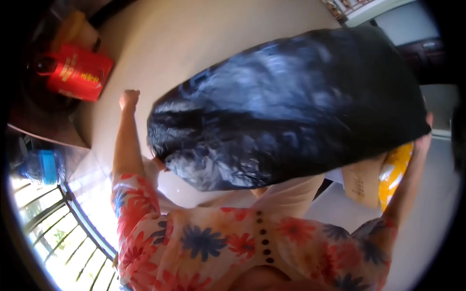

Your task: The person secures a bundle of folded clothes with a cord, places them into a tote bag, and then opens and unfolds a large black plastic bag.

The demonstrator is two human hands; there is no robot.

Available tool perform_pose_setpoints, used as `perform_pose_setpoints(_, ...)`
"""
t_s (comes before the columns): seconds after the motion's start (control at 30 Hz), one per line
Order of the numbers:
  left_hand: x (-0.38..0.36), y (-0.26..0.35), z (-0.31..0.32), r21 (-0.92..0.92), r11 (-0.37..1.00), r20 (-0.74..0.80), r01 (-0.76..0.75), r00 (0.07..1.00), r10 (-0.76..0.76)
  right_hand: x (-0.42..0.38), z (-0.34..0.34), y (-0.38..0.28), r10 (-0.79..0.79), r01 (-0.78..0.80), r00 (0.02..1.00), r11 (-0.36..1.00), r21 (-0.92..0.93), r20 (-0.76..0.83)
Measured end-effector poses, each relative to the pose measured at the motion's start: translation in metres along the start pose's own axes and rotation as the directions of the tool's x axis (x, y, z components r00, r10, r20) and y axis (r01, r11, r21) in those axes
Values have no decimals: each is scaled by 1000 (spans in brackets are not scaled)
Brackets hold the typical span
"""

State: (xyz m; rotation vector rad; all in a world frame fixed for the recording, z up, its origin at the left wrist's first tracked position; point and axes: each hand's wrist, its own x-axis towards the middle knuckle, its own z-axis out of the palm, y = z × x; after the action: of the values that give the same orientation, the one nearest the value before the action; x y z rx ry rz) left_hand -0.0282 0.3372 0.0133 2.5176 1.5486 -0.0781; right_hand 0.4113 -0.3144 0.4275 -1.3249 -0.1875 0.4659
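Note:
A large black plastic bag point(291, 106) stretches across the view in front of my body, puffed out and wrinkled toward its left end. My right hand point(424, 136) is closed on the bag's edge at its right end, with part of the fingers hidden behind the plastic. My left hand point(129, 100) is a closed fist, raised to the left of the bag and apart from it. Nothing shows in that fist.
A red package point(80, 72) sits on a dark surface at the upper left. Below it is a clear plastic bottle with a blue label point(47, 166), near a barred window point(63, 233). A cardboard box point(361, 182) and a yellow packet point(395, 174) lie under the bag's right side.

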Motion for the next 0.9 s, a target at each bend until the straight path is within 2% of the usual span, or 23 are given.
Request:
perform_pose_setpoints(0.03, -1, 21, -42, -381, 921, 40, 79, 997, -68, 0, 44, 9, -20, 19, 999, 1000, 5, 33)
perform_pose_setpoints(0.07, 14, 34, -64, -658, 751, 94, 57, 996, 6, 2, 73, 14, 53, -71, 945, 996, 45, 323)
perform_pose_setpoints(0.13, 14, 92, -140, -794, 586, 6, -163, 961, 276, 12, 104, 20, -130, 203, 820, 976, -72, 557)
perform_pose_setpoints(0.17, -15, 134, -194, -789, 566, -38, -238, 939, 342, 6, 134, 26, -175, 372, 705, 916, -148, 687)
perform_pose_setpoints(0.2, -34, 164, -235, -811, 521, -44, -266, 916, 400, -1, 159, 29, -188, 386, 636, 917, -97, 749)
perform_pose_setpoints(0.23, -42, 188, -263, -769, 455, -180, -448, 836, 518, -15, 179, 31, -191, 457, 593, 880, -131, 782)
perform_pose_setpoints(0.3, -60, 230, -307, -748, 225, -334, -624, 647, 686, -43, 221, 34, -196, 595, 502, 785, -172, 842)
perform_pose_setpoints(0.33, -72, 249, -325, -713, 92, -425, -695, 533, 732, -59, 237, 33, -171, 673, 379, 725, -144, 910)
perform_pose_setpoints(0.37, -96, 265, -345, -670, 94, -434, -736, 491, 755, -78, 253, 29, -92, 689, 327, 704, -171, 941)
perform_pose_setpoints(0.4, -123, 281, -364, -624, 97, -437, -775, 449, 779, -87, 257, 27, -80, 816, 161, 572, -87, 984)
perform_pose_setpoints(0.43, -131, 284, -379, -524, 29, -480, -851, 323, 816, -93, 264, 24, -65, 848, 34, 530, 5, 997)
perform_pose_setpoints(0.47, -141, 285, -391, -422, -45, -502, -905, 192, 843, -100, 263, 25, -57, 873, 5, 487, 24, 998)
perform_pose_setpoints(0.5, -155, 289, -399, -398, 74, -399, -915, 245, 884, -108, 263, 26, -50, 895, -25, 444, 45, 998)
perform_pose_setpoints(0.63, -198, 290, -416, -484, 31, -283, -874, 190, 940, -120, 253, 21, -57, 914, -53, 399, 71, 997)
perform_pose_setpoints(0.7, -205, 290, -421, -214, 73, -292, -974, 136, 947, -125, 253, 19, -52, 916, -74, 391, 88, 996)
perform_pose_setpoints(0.77, -208, 296, -420, 140, 161, -307, -977, 111, 945, -130, 255, 17, -41, 909, -85, 406, 95, 996)
perform_pose_setpoints(0.87, -215, 317, -425, 93, 64, -242, -994, 40, 969, -131, 254, 16, -37, 904, -84, 418, 92, 996)
perform_pose_setpoints(0.9, -220, 325, -428, 220, 172, -155, -960, 140, 978, -131, 252, 15, -31, 911, -88, 402, 93, 996)
